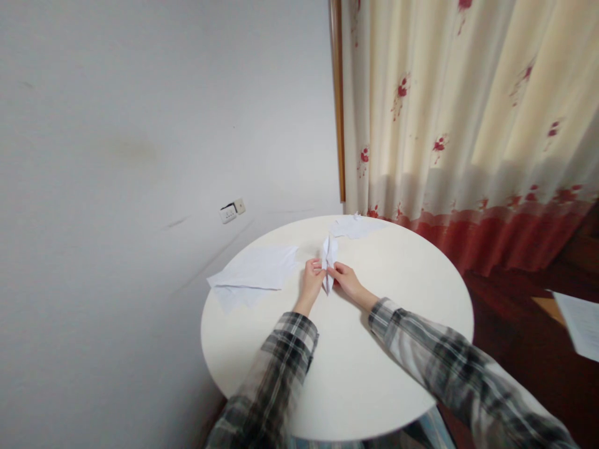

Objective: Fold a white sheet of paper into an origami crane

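Observation:
A narrow folded piece of white paper stands up from the middle of the round white table. My left hand pinches its left side, fingers closed on it. My right hand pinches the same paper from the right, fingertips meeting the left hand's. Both arms wear plaid sleeves and reach forward over the table.
Loose white sheets lie at the table's left edge, partly overhanging it. Another crumpled sheet lies at the far edge. A cream curtain with red flowers hangs at the right, a white wall with a socket at the left.

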Action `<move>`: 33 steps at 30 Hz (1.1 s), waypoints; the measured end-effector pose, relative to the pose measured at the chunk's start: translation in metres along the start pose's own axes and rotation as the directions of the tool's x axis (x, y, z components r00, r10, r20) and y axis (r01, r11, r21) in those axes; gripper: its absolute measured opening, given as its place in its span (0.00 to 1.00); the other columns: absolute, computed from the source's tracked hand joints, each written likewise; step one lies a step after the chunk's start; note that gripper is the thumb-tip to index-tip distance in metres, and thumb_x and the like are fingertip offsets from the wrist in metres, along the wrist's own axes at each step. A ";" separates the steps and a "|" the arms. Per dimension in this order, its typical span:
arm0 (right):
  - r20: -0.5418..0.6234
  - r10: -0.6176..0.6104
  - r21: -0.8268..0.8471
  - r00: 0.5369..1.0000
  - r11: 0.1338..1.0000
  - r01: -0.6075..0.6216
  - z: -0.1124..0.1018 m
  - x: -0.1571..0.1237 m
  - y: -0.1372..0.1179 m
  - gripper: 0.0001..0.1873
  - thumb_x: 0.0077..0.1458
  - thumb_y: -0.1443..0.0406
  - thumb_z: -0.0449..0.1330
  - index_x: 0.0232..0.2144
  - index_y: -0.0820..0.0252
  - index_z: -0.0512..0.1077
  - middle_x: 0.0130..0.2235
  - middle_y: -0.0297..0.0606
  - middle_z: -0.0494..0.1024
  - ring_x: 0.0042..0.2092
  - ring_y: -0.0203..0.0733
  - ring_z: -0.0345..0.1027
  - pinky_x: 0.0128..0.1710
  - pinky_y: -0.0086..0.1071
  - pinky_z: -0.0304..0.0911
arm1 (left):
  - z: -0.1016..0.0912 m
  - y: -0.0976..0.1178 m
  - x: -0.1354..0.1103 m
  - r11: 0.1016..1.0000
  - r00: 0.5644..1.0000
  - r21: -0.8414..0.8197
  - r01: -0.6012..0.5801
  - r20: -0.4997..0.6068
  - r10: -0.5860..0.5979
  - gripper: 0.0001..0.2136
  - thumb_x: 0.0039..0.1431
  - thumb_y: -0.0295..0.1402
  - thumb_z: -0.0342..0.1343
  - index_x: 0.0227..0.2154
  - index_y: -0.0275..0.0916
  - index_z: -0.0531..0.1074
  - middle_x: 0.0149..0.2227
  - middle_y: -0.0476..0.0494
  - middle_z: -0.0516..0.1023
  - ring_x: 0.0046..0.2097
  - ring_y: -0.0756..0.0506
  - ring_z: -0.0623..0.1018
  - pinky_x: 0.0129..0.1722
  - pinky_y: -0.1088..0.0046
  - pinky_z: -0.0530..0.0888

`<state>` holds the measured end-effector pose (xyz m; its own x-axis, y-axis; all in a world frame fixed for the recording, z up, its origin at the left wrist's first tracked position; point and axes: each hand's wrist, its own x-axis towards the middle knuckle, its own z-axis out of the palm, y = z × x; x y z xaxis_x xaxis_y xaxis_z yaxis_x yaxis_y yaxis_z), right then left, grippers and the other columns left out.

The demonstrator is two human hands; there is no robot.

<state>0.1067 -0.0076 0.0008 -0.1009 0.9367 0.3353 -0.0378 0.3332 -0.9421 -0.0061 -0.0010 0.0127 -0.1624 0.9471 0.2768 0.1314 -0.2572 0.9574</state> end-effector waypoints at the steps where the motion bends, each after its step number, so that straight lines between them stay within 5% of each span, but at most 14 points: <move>1: 0.006 0.002 0.010 1.000 1.000 -0.002 0.000 0.000 0.000 0.19 0.43 0.51 0.55 0.16 0.58 0.57 0.16 0.25 0.57 0.19 0.30 0.50 0.19 0.26 0.48 | 0.000 0.000 0.000 1.000 1.000 0.026 -0.009 -0.005 0.009 0.16 0.45 0.19 0.51 0.38 0.36 0.61 0.33 0.46 0.72 0.31 0.51 0.74 0.31 0.75 0.71; 11: 0.060 0.015 -0.024 0.998 1.000 -0.013 0.000 -0.003 -0.005 0.20 0.45 0.51 0.56 0.16 0.59 0.58 0.15 0.27 0.60 0.18 0.30 0.53 0.18 0.25 0.48 | -0.003 0.004 -0.007 0.946 0.994 0.304 -0.113 0.035 0.107 0.18 0.48 0.20 0.51 0.43 0.37 0.64 0.42 0.40 0.73 0.30 0.52 0.73 0.32 0.74 0.71; 23: 0.051 0.025 -0.014 0.998 1.000 -0.025 0.001 -0.006 -0.013 0.22 0.43 0.48 0.56 0.16 0.59 0.59 0.16 0.27 0.59 0.19 0.30 0.53 0.18 0.25 0.50 | -0.002 0.001 -0.004 0.996 0.996 0.027 -0.088 0.003 0.088 0.14 0.48 0.21 0.53 0.39 0.37 0.68 0.38 0.41 0.76 0.40 0.47 0.76 0.43 0.69 0.71; 33: 0.046 0.033 -0.008 0.998 0.999 -0.033 0.002 -0.005 -0.012 0.21 0.43 0.49 0.56 0.16 0.58 0.57 0.15 0.26 0.58 0.18 0.30 0.52 0.18 0.25 0.48 | -0.002 -0.004 -0.002 0.989 0.992 0.089 -0.121 0.026 0.120 0.15 0.49 0.23 0.52 0.41 0.40 0.68 0.38 0.42 0.77 0.41 0.46 0.76 0.45 0.66 0.69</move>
<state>0.1056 -0.0165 0.0100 -0.1476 0.9413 0.3037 -0.0270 0.3031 -0.9526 -0.0085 -0.0020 0.0082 -0.1203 0.9141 0.3871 0.2365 -0.3523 0.9055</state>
